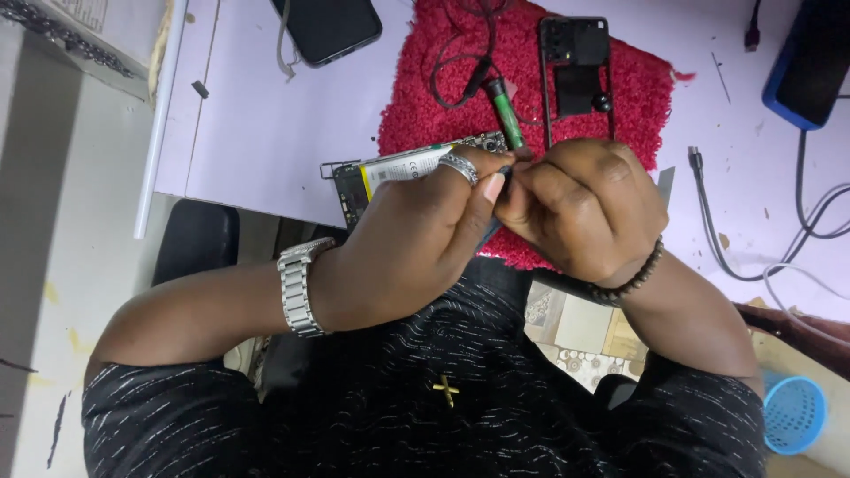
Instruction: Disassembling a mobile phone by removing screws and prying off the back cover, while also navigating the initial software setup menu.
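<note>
The opened phone (403, 173) lies at the near edge of the bench (257, 115), partly on the red fuzzy mat (637, 80); its back is off, so the long white battery with a yellow end shows, and a dark circuit board sits at the far tip; the left hand (416, 239) lies over it and its grip is closed on the phone, thumb tip pressed up front; the right hand (580, 208) has its grip closed around the green-handled tool (505, 115), whose tip meets the phone right where both thumbs touch; the tip itself is hidden by the fingers.

To do this step well, I think the left hand should pin the phone flat so it cannot slide off the bench edge; the tool should be pushed softly and kept away from the battery, since a poke there could hurt it; small moves look best.

The battery label is a long white strip with a yellow block at one end and small dark print; just past the hands a black phone frame (575, 66) lies on the mat, with a thin dark wire (456, 62) looping beside it; another phone (328, 26) with a dark screen rests far left on the bench; a blue case (810, 62) sits at the far right corner, with grey cables (806, 221) near it; a blue basket (794, 413) stands low on the right.
</note>
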